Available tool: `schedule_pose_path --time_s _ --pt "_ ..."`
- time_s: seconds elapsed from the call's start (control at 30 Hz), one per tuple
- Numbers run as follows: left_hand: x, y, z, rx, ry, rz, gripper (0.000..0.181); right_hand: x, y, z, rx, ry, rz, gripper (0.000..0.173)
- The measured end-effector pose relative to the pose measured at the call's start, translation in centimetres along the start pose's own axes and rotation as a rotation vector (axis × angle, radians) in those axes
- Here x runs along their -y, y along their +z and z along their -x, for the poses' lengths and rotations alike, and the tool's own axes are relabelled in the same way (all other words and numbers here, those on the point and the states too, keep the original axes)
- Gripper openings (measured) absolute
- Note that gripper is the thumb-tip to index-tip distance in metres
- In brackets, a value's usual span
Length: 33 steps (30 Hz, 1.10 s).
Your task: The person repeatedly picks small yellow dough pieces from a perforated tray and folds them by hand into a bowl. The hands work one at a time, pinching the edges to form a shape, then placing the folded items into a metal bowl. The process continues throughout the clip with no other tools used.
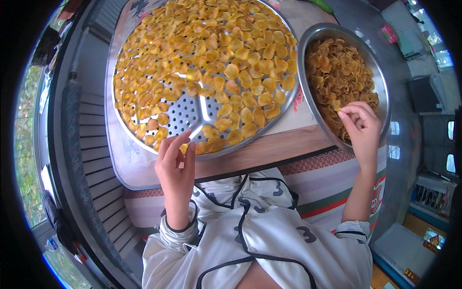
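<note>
A large round perforated metal tray (182,110) is spread with thin golden-yellow dried slices (231,71), apparently potato. Over its front rim is my left hand (175,151), thumb and forefinger apart with nothing visible between them. Bare holed metal shows just beyond those fingers. To the right, a deep stainless-steel bowl (383,85) holds a heap of browner, curled slices (337,68). My right hand (362,121) is above the heap, pinching one yellow slice (336,105) between thumb and fingertips.
Tray and bowl rest on a low table (249,150) with a wood-look border; the bowl overhangs its right edge. A green vegetable (321,5) lies at the far edge. A striped cloth (325,184) covers the seat. Left are a radiator (104,173) and a window (30,144).
</note>
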State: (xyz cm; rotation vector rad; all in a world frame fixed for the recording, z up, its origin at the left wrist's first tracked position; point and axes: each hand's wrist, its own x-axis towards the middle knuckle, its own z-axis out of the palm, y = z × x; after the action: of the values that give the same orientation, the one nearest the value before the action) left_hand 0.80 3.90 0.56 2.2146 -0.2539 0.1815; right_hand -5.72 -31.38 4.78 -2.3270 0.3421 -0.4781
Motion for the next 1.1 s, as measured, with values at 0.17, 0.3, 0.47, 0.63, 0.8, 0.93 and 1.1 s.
schedule_pose_path --time_s 0.17,0.3,0.47,0.63,0.8,0.93,1.1 --pt "-0.1 -0.7 0.1 -0.007 -0.021 0.002 0.024 1.5 0.6 0.5 -0.066 -0.119 -0.009 0.009" --pt "-0.3 -0.7 0.2 0.009 -0.021 0.087 0.021 4.9 2.4 1.3 0.033 -0.203 -0.113 0.011" --pt "-0.5 -0.6 0.6 0.100 -0.022 0.273 0.026 7.4 7.9 1.8 0.283 -0.385 -0.304 0.013" --pt "0.0 -0.2 0.2 0.124 0.153 0.165 0.037 7.7 12.1 1.5 0.435 -0.377 -0.380 0.013" --pt "-0.1 0.0 -1.2 0.211 0.320 0.053 0.045 7.5 14.0 0.4 0.533 -0.422 -0.431 0.012" --pt "0.6 0.3 -1.3 0.223 0.318 0.087 0.042 7.4 14.4 0.0 0.559 -0.435 -0.438 0.013" --pt "0.7 0.4 -1.3 0.188 0.296 0.058 0.037 7.1 14.5 0.0 0.508 -0.363 -0.440 0.014"
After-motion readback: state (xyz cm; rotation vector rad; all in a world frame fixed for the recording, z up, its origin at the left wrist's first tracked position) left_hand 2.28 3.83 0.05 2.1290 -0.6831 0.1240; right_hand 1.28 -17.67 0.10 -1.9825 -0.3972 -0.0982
